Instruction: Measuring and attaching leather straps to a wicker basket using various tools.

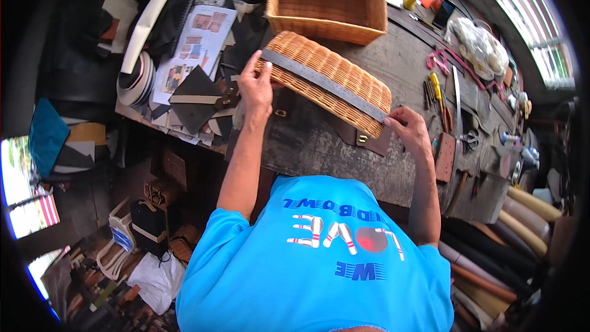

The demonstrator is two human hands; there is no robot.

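bright blue short-sleeved t-shirt (319,270), loose fit; chest print in white, red and darker blue: lettering, bowling-pin shapes, one red disc. sleeves end above elbow; forearms bare. left hand (257,89), right hand (409,130): no gloves.

A flat, honey-coloured woven wicker lid (332,83) shows a ribbed, slightly glossy weave. Across it lies a long grey strap (326,85), matt and smooth like leather or felt. Farther off, a deep rectangular wicker basket (326,0) has the same tan woven finish. The dark wooden workbench (344,147) looks rough, worn and dull. Near the right side lies a brown leather piece with a brass-coloured metal stud (364,139). At left, printed paper sheets (193,46) look smooth and pale.
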